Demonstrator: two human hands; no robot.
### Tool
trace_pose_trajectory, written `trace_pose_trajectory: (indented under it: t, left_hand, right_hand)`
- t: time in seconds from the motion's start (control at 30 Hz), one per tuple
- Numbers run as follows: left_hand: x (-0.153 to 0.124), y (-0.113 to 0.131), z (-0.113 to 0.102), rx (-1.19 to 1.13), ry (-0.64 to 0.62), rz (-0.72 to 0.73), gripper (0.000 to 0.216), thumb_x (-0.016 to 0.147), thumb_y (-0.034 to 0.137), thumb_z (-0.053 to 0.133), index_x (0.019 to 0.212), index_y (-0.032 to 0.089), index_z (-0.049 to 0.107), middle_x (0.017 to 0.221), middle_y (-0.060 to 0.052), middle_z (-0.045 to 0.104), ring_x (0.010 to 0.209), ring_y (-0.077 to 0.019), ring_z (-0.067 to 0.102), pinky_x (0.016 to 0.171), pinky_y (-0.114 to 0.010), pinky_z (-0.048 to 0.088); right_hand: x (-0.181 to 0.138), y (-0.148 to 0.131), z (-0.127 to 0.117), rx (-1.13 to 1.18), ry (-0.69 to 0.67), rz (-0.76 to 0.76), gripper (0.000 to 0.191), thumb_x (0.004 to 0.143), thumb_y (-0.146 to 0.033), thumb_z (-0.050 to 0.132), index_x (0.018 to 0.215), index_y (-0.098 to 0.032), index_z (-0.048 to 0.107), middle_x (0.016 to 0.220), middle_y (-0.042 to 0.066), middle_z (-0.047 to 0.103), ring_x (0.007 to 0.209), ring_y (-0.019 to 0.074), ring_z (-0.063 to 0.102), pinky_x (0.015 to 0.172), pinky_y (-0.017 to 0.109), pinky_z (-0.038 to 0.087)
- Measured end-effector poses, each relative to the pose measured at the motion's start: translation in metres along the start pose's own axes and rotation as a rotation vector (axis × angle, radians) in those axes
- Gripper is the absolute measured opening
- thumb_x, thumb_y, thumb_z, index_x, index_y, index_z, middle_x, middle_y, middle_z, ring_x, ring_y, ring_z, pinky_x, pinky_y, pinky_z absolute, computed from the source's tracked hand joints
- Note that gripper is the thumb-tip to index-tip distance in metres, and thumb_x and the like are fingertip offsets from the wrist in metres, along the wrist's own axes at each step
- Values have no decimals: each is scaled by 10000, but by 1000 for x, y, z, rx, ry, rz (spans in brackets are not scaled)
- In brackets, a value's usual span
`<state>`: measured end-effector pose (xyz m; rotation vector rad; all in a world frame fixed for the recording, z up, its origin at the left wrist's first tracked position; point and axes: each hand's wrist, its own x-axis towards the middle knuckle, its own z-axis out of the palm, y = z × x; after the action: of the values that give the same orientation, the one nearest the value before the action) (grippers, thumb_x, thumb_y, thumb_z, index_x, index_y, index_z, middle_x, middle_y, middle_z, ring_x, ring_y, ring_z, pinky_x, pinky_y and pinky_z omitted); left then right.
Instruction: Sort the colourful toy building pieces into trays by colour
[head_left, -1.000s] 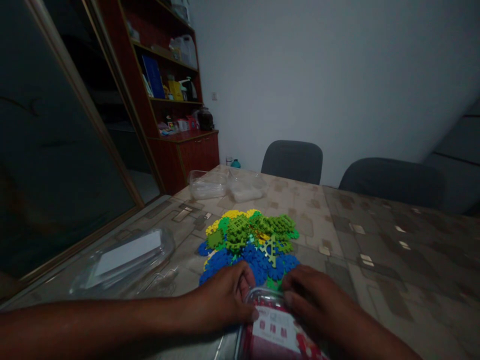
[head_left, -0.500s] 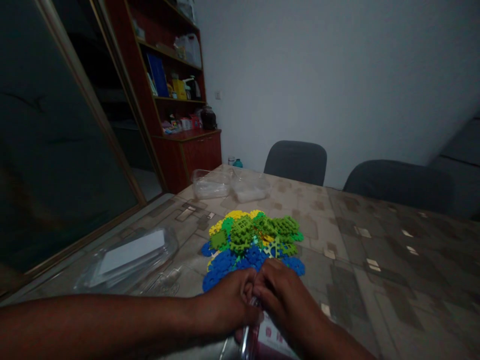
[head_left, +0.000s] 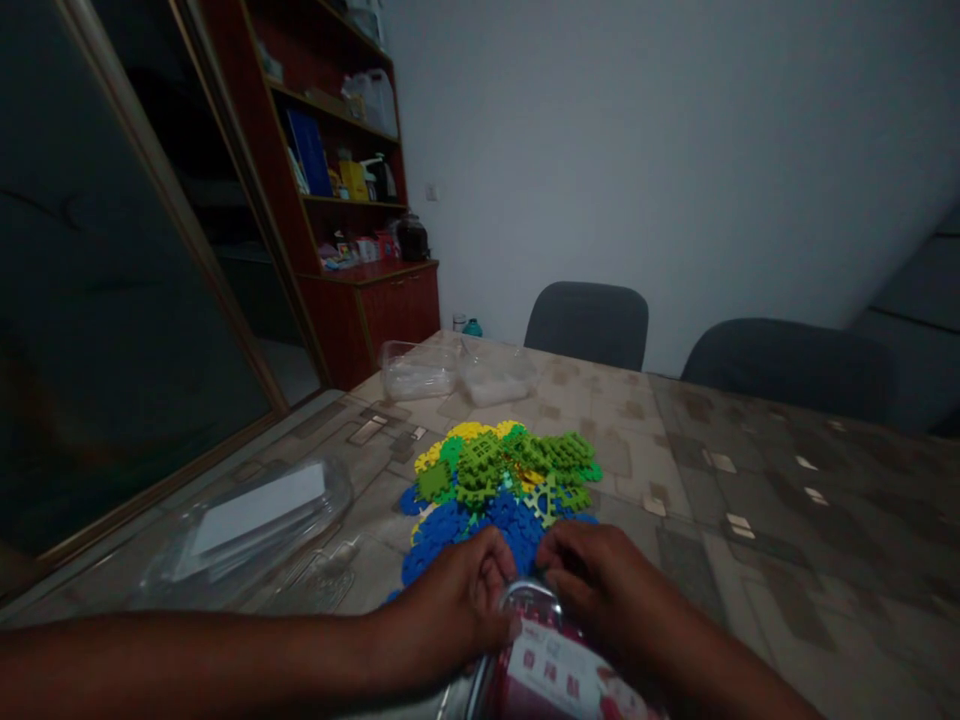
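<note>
A clear plastic container (head_left: 551, 665) with a white label, red characters and a dark red print is at the bottom middle, tilted towards me. My left hand (head_left: 480, 600) is closed on its left edge, thumb over the rim. The curled fingers of my right hand (head_left: 596, 570) pinch the container's far right corner. Just beyond both hands lies a heap of toothed plastic building pieces: blue discs (head_left: 442, 540) at the front, green squares (head_left: 484, 465) in the middle and yellow pieces (head_left: 469, 432) at the back. My hands partly hide the blue discs.
Clear plastic trays (head_left: 499, 375) stand at the table's far edge. To the left lie stacked clear lids with a white card (head_left: 259, 505) and a flat clear piece (head_left: 319, 580). Grey chairs (head_left: 589, 320) stand behind the patterned table (head_left: 622, 540).
My hands have moved apart, the right one to the right. The container has tipped so that more of its label and its rounded clear end show between my hands.
</note>
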<state>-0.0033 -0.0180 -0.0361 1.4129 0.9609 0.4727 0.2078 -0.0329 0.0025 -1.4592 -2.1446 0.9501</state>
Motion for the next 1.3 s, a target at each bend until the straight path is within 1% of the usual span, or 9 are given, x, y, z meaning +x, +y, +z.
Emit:
trace_pose_trajectory:
  t: [0.1,0.23,0.47,0.63,0.8,0.93,1.1,1.23,1.3]
  left_hand:
    - [-6,19,-3,210,6,69,185,752,178,678,886,191,552,746,54,526,710,-142,488,601,-231,359]
    - [-4,40,-4,520,-33,95,200,739,156,721,894,200,601,836,30,569,770,-167,507,648,-245,353]
    - [15,56,-5,787,-156,96,179,706,155,737,807,196,595,762,34,558,682,-157,493,548,-250,294]
    - [28,68,-6,763,-256,-91,234,643,105,761,671,195,547,611,72,511,600,-135,483,511,-234,319]
    - [30,72,-5,712,-276,-239,287,559,14,736,624,202,529,560,87,486,546,-128,436,482,-239,311]
    - [27,74,-6,725,-278,-263,289,559,34,731,619,209,509,544,89,471,545,-134,426,477,-245,301]
    - [29,70,-9,731,-322,-268,249,588,98,740,653,205,525,572,90,465,582,-135,443,482,-240,301]
    - [32,67,-11,718,-342,-282,288,594,43,729,682,206,508,603,93,483,602,-128,442,477,-235,311]
    - [31,69,-11,717,-350,-309,310,595,27,733,691,206,499,603,93,479,598,-124,437,478,-230,314]
  right_hand:
    - [-29,20,-3,-60,62,108,128,851,-160,552,734,-205,581,700,-3,610,647,159,535,591,265,338]
    - [-58,42,-2,-11,55,118,94,815,-215,592,722,-211,574,708,4,627,643,160,536,570,257,354]
    - [-59,50,5,30,88,100,102,796,-154,549,723,-222,532,742,5,625,674,163,549,600,265,381]
    - [-57,51,4,-34,48,83,108,773,-154,580,742,-229,508,753,11,614,689,177,552,617,278,376]
    - [-52,42,2,-22,16,86,149,754,-140,586,731,-236,474,724,-5,587,679,170,529,607,273,350]
    - [-51,33,1,19,36,93,172,734,-147,591,719,-241,448,717,-14,577,686,168,514,599,264,335]
    - [-43,26,-3,72,-24,120,137,729,-156,582,764,-231,473,775,2,598,716,174,526,631,274,353]
    - [-35,29,-7,64,-38,106,141,733,-130,600,704,-217,493,697,-16,569,662,158,518,587,268,326]
    - [-44,35,-9,41,-44,47,122,751,-121,635,708,-205,559,697,-15,602,659,155,548,588,269,352]
